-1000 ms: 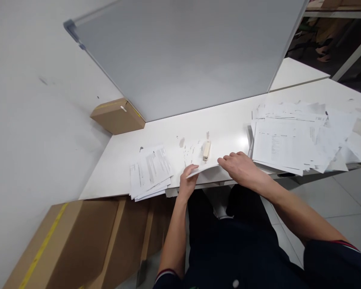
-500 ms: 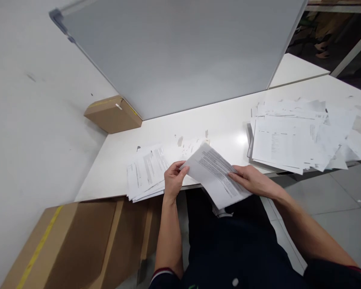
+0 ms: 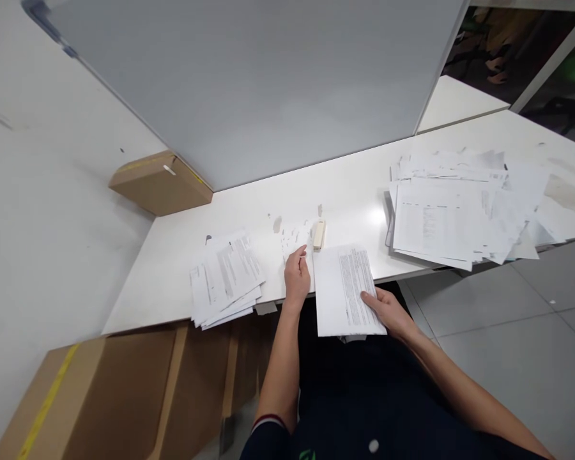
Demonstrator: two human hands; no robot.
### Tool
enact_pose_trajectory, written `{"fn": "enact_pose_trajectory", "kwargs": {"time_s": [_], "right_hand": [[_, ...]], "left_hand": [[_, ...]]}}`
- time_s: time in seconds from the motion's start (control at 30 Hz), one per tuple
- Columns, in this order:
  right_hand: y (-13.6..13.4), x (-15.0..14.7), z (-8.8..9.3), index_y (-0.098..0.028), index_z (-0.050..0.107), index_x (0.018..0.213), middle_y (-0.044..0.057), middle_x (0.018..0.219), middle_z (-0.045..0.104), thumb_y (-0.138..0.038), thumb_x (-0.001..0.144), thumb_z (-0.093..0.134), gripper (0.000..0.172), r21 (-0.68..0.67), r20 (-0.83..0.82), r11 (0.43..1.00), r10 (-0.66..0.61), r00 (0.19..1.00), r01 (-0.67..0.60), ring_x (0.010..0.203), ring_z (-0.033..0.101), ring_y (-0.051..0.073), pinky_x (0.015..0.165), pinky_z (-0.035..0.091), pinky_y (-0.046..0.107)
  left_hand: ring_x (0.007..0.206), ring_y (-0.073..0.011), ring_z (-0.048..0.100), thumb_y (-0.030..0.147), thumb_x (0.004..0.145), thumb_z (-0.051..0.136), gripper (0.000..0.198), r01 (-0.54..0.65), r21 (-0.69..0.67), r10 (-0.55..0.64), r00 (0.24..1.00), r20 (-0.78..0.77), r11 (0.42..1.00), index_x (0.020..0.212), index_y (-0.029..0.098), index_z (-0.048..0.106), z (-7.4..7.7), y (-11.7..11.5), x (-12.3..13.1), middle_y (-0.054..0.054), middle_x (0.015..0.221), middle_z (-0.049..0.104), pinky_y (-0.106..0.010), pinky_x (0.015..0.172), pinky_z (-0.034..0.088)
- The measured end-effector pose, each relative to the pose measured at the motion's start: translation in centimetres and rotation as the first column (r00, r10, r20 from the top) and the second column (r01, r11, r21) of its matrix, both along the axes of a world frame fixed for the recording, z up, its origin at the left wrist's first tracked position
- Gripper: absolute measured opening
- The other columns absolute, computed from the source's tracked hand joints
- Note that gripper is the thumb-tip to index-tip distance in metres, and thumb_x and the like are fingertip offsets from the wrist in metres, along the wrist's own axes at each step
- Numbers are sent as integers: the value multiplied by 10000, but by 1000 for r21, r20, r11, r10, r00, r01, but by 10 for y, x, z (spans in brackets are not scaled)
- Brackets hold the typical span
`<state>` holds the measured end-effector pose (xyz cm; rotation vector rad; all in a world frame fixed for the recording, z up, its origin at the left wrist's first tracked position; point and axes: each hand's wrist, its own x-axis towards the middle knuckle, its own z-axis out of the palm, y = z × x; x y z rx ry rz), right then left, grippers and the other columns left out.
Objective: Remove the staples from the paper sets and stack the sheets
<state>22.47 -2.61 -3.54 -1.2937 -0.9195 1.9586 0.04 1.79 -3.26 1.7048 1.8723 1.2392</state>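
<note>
My right hand (image 3: pixel 387 312) grips the right edge of a printed sheet of paper (image 3: pixel 333 287), its thumb lying on top of the text. The paper hangs over the table's front edge, close to my body; whether it is one sheet or more I cannot tell. My left hand (image 3: pixel 297 276) is off the paper, just left of it, with fingers stretched loosely forward and nothing seen in them. Beyond those fingertips a small cream-coloured oblong object (image 3: pixel 319 235), possibly a stapler, lies on the white table (image 3: pixel 349 188).
A stack of printed papers (image 3: pixel 227 271) lies on the left, overhanging the front edge. A larger, untidy paper pile (image 3: pixel 436 220) covers the right side. A cardboard box (image 3: pixel 165 185) stands by the wall and whiteboard (image 3: pixel 268 83). Larger cartons (image 3: pixel 124 390) stand below left.
My left hand has let go of the paper and moved slightly right. The paper has turned more upright in my right hand, uncovering the cream object. The view has shifted a little right.
</note>
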Motion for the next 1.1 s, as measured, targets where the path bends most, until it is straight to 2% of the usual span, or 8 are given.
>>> {"fn": "enact_pose_trajectory", "kwargs": {"time_s": [0.17,0.53,0.7,0.8,0.9,0.97,1.03,1.1], "right_hand": [[1,-5,0,-153,589,991,68,832,702,-378,760,579,323,-18,-15,999,-42,999,42,757,665,233,661,527,333],[3,-8,-1,-169,584,1027,68,865,700,-374,778,560,324,0,-26,999,-35,999,35,783,660,231,697,526,342],[5,3,15,-151,580,1048,64,841,696,-389,768,551,369,76,131,997,-14,991,4,752,654,230,643,522,323],[11,22,31,-141,580,1029,63,815,690,-410,747,564,390,161,264,986,-93,960,51,718,646,229,598,514,314],[26,48,54,-150,566,1057,80,903,679,-405,742,566,405,303,341,932,-299,891,196,760,640,221,655,513,326],[41,67,70,-145,567,1069,109,1007,654,-379,748,565,397,448,392,850,-465,794,277,845,627,225,728,498,333],[57,88,82,-150,575,1063,136,1093,620,-362,758,556,372,545,448,784,-573,687,298,920,606,238,778,474,349],[74,109,86,-177,575,1061,140,1142,593,-385,771,533,360,580,509,765,-608,609,279,959,587,271,798,456,397]], "left_hand": [[995,-181,461,142,862,276,474,60,-58,-68,985,-156,997,1310,258,376,4,0,2,-86,1049,500,-353,884,387],[942,-203,422,17,783,270,568,43,-81,-66,950,-306,996,1233,280,494,-4,4,2,-90,1014,439,-374,868,377],[949,-194,441,78,834,264,506,59,-35,-66,957,-281,998,1278,247,438,-1,-1,6,-97,1009,471,-361,872,380],[998,-189,454,165,874,283,439,68,16,-62,971,-230,998,1291,219,409,5,-15,4,-98,1049,514,-350,889,383],[999,-199,473,234,867,368,321,-82,106,105,967,-232,991,1145,206,527,13,-37,-11,-86,1020,564,-355,893,386],[983,-214,477,268,838,441,257,-238,144,269,924,-272,961,1053,192,557,18,-51,-30,-85,986,575,-373,891,381],[998,-240,464,299,793,509,281,-353,117,371,859,-353,929,1045,177,544,22,-61,-50,-96,997,558,-408,903,362],[1030,-275,440,322,748,555,350,-421,28,387,803,-454,907,1063,169,534,24,-66,-66,-116,1034,526,-446,903,348]]}}
